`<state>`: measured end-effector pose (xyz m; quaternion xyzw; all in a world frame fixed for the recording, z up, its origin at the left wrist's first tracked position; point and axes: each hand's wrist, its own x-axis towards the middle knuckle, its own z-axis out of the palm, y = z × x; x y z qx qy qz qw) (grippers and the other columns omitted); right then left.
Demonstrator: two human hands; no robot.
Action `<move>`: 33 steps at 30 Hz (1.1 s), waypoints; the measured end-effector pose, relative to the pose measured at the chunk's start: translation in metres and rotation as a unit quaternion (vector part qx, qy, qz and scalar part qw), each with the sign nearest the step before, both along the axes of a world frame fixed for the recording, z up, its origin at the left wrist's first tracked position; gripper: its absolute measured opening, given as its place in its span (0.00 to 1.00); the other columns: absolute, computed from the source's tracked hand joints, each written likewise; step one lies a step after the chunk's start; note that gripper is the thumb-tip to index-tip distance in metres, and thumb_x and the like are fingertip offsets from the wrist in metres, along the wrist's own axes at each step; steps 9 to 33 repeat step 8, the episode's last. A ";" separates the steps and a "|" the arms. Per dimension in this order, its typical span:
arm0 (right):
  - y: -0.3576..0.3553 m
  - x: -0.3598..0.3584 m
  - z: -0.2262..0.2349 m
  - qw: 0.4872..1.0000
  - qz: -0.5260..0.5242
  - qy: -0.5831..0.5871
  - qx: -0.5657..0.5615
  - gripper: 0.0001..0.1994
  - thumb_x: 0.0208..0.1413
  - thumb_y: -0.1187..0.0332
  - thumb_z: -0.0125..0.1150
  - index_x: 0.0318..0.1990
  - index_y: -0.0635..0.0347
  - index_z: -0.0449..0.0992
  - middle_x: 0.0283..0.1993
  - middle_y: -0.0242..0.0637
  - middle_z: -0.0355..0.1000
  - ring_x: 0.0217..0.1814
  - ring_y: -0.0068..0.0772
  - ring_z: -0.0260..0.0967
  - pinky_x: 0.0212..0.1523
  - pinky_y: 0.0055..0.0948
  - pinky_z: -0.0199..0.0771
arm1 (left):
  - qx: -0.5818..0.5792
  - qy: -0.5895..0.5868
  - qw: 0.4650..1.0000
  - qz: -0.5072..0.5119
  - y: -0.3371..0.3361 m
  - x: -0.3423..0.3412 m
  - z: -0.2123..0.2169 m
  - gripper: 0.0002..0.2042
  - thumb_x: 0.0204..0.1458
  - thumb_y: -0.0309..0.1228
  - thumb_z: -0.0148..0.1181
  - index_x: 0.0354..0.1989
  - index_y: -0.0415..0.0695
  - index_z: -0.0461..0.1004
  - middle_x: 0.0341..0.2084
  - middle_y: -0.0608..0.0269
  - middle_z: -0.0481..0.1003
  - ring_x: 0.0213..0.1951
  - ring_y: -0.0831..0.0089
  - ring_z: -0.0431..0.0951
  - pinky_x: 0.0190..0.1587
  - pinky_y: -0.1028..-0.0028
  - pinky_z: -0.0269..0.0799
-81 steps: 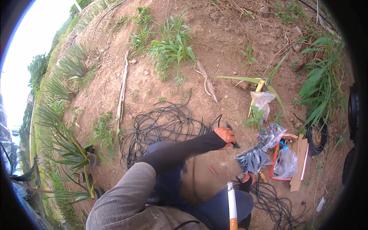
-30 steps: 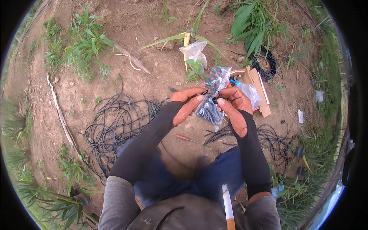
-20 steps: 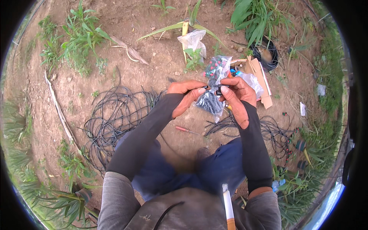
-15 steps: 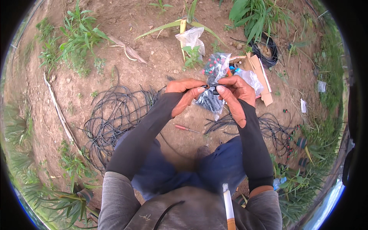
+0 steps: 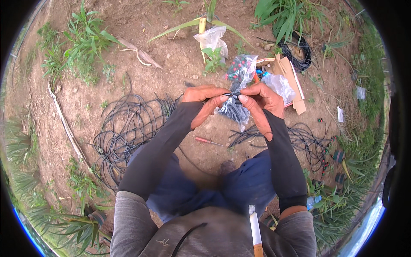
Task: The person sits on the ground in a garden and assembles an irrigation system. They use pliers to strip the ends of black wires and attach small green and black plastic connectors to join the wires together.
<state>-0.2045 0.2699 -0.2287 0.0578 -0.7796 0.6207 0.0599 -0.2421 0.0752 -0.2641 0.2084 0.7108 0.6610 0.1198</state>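
Right between the two hands sits a small black plastic tube fitting [image 5: 233, 95], pinched at one end by the left hand [image 5: 204, 99] and at the other by the right hand [image 5: 262, 102], both closed on it with thumb and forefinger at chest height above the bare soil. By the look of it the piece is being pressed or twisted together, and seating it fully would call for a firm, straight push with both grips steady; how far it is seated is too small to tell.

Just below and behind the hands hangs a clear plastic bag of dark small parts [image 5: 233, 112]. Beyond the right hand lie a second clear bag with red and green pieces [image 5: 240, 68], a torn brown cardboard box [image 5: 287, 76] and a coil of black hose [image 5: 299, 58]. Under the left forearm, on the ground, spreads a loose tangle of thin black irrigation tubing [image 5: 122, 137], and a red-handled screwdriver [image 5: 207, 141] lies in the dirt beneath the hands. Another bundle of thin black tubing [image 5: 306, 143] rests off to the right of the right forearm.
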 end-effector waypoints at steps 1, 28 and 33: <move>0.000 0.000 -0.001 1.000 0.001 0.010 0.018 0.05 0.52 0.76 0.64 0.35 0.62 0.76 0.32 0.29 0.72 0.34 0.16 0.68 0.37 0.18 0.68 | -0.007 0.029 1.000 0.005 0.000 -0.001 -0.003 0.10 0.55 0.29 0.59 0.43 0.40 0.78 0.25 0.63 0.75 0.24 0.79 0.71 0.27 0.77 0.68; 0.016 -0.007 0.001 0.953 0.096 0.169 0.234 0.06 0.54 0.78 0.62 0.38 0.59 0.77 0.36 0.35 0.73 0.36 0.30 0.71 0.41 0.21 0.71 | -0.044 0.086 0.995 -0.005 -0.003 -0.002 -0.008 0.09 0.54 0.29 0.59 0.42 0.41 0.78 0.27 0.60 0.77 0.25 0.74 0.74 0.28 0.75 0.70; 0.016 -0.007 0.001 0.953 0.096 0.169 0.234 0.06 0.54 0.78 0.62 0.38 0.59 0.77 0.36 0.35 0.73 0.36 0.30 0.71 0.41 0.21 0.71 | -0.044 0.086 0.995 -0.005 -0.003 -0.002 -0.008 0.09 0.54 0.29 0.59 0.42 0.41 0.78 0.27 0.60 0.77 0.25 0.74 0.74 0.28 0.75 0.70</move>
